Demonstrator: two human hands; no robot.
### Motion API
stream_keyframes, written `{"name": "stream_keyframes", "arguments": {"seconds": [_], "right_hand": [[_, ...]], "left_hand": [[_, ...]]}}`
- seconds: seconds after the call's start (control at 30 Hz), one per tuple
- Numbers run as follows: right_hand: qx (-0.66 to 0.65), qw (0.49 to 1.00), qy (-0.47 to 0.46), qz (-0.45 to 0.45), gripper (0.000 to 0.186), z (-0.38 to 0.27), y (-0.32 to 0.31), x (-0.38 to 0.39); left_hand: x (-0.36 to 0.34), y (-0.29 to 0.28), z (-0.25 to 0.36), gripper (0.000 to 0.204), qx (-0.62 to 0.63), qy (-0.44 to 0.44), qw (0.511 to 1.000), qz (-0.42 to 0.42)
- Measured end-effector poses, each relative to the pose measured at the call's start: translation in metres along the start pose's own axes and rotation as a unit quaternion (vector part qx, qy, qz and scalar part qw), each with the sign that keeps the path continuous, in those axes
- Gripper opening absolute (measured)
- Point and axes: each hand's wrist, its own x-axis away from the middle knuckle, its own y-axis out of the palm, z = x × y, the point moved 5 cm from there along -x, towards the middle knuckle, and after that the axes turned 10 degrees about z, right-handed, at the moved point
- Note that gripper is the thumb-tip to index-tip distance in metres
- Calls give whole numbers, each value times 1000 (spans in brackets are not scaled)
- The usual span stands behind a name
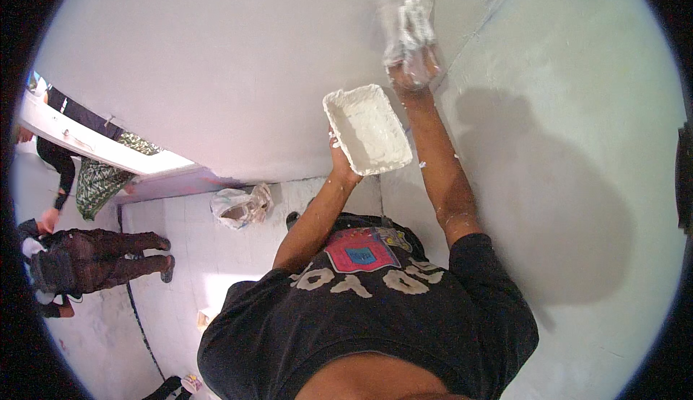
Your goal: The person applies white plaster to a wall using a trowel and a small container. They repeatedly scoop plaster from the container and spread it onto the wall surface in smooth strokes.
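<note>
Our left hand (342, 160) clasps the tub (351, 95); our right hand (414, 48) overlaps a blurred spreader (390, 12), grip unclear. Tilting the tub could spill paste (375, 139).

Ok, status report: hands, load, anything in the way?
Left hand holding white-caked rectangular tray. Right hand on flat, pale rectangular tool; blurred. Crumpled white plastic bag on floor, away from both hands.
</note>
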Motion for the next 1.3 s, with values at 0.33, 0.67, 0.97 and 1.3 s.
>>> {"name": "stream_keyframes", "arguments": {"seconds": [0.33, 0.67, 0.97, 1.3], "right_hand": [[99, 992, -80, -22, 37, -20, -3, -7], [118, 987, -9, -110, 44, -5, 6, 7], [90, 978, 80, -169, 36, 25, -5, 75], [141, 990, -27, 1, 40, 70, -7, -51]], "left_hand": [[7, 5, 4, 58, -41, 52, 998, 4], [1, -1, 2, 57, -11, -4, 1000, 4], [1, -4, 8, 56, -100, 59, 993, 13], [-3, 7, 3, 55, -44, 76, 995, 36]]}}
